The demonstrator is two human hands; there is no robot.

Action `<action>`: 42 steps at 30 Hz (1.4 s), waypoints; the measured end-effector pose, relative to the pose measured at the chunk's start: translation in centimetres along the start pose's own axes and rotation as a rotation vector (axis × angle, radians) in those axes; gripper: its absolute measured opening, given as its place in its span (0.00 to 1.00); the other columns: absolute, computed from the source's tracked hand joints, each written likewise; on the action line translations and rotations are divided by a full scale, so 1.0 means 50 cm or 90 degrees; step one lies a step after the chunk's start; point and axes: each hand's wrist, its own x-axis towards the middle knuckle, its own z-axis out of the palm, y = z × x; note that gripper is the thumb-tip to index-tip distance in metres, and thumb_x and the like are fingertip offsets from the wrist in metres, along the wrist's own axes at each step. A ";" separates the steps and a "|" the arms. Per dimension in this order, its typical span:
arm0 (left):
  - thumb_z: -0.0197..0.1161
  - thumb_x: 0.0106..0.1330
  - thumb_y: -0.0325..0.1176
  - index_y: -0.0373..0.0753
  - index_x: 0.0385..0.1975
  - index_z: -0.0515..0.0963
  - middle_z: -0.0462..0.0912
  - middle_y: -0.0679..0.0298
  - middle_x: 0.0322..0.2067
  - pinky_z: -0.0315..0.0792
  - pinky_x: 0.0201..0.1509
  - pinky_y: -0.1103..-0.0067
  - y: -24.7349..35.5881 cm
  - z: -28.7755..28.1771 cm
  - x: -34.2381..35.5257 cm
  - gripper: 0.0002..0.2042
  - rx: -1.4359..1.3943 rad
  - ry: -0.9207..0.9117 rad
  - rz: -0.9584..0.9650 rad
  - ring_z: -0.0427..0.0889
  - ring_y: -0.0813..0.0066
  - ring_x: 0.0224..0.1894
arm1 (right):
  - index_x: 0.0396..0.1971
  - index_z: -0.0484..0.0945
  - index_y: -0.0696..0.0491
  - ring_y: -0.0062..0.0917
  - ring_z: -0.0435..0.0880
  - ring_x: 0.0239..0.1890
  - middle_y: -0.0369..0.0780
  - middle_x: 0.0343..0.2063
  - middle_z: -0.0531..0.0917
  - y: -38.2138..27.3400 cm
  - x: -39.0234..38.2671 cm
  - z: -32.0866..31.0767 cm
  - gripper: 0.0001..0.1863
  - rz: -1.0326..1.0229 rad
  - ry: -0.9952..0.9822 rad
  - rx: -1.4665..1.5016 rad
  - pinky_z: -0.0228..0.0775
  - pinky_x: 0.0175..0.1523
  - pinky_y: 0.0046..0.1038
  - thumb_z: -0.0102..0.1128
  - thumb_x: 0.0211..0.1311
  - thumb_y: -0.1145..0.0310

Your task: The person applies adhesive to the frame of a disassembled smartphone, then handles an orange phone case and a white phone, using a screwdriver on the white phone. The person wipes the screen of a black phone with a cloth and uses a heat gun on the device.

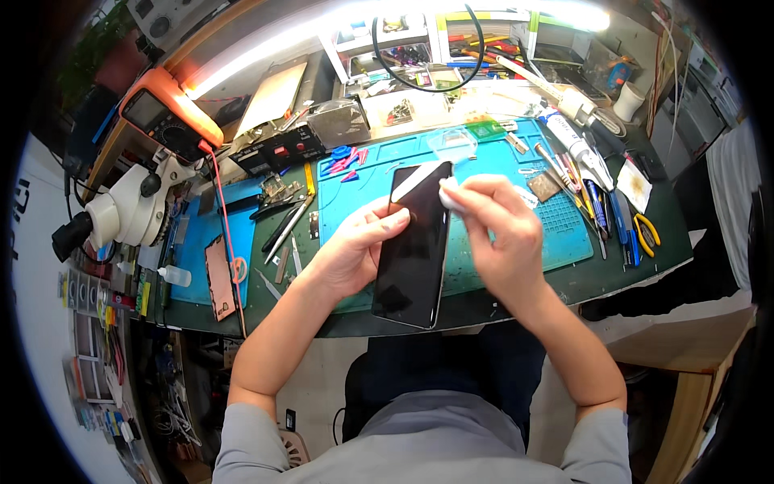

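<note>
A black smartphone (409,270) with a glossy screen is held tilted above the teal repair mat (524,274). My left hand (351,252) grips its left edge, thumb lying over the screen and the other fingers mostly hidden behind it. Close to the phone's upper right edge, my right hand (506,234) pinches a small white wad (451,196), perhaps tissue or cotton. A bright streak of reflected light crosses the top of the screen.
An orange multimeter (153,117) and a white microscope (129,206) stand at the left. Beside the mat lie a pink phone-shaped panel (219,278) and tweezers (286,234). Pens, screwdrivers and yellow-handled pliers (647,234) crowd the right. A black cable loop (375,44) hangs ahead.
</note>
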 end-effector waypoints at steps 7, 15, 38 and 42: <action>0.61 0.75 0.34 0.36 0.57 0.76 0.84 0.64 0.52 0.78 0.58 0.77 0.001 -0.011 -0.005 0.15 0.039 0.111 0.071 0.83 0.79 0.53 | 0.48 0.85 0.58 0.32 0.85 0.38 0.41 0.37 0.82 -0.105 -0.107 -0.011 0.19 0.018 -0.101 0.101 0.79 0.40 0.29 0.64 0.56 0.88; 0.65 0.73 0.33 0.33 0.59 0.75 0.86 0.62 0.48 0.80 0.55 0.78 0.046 -0.020 -0.005 0.18 0.140 0.121 0.060 0.86 0.79 0.48 | 0.47 0.87 0.55 0.29 0.84 0.36 0.41 0.39 0.83 -0.087 -0.135 -0.104 0.21 0.131 -0.080 0.051 0.77 0.40 0.25 0.62 0.55 0.91; 0.75 0.57 0.37 0.38 0.52 0.82 0.84 0.55 0.46 0.74 0.55 0.62 -0.027 0.039 0.077 0.23 1.062 0.103 0.195 0.81 0.52 0.54 | 0.45 0.84 0.64 0.33 0.82 0.44 0.45 0.42 0.86 -0.056 -0.127 -0.147 0.10 0.194 0.005 -0.144 0.74 0.54 0.33 0.62 0.66 0.81; 0.73 0.59 0.31 0.36 0.58 0.76 0.81 0.54 0.52 0.73 0.59 0.62 -0.023 0.021 0.029 0.25 0.854 0.127 0.552 0.79 0.52 0.56 | 0.48 0.84 0.64 0.35 0.81 0.50 0.46 0.49 0.84 -0.066 -0.127 -0.110 0.14 0.243 -0.031 0.012 0.73 0.58 0.34 0.58 0.64 0.85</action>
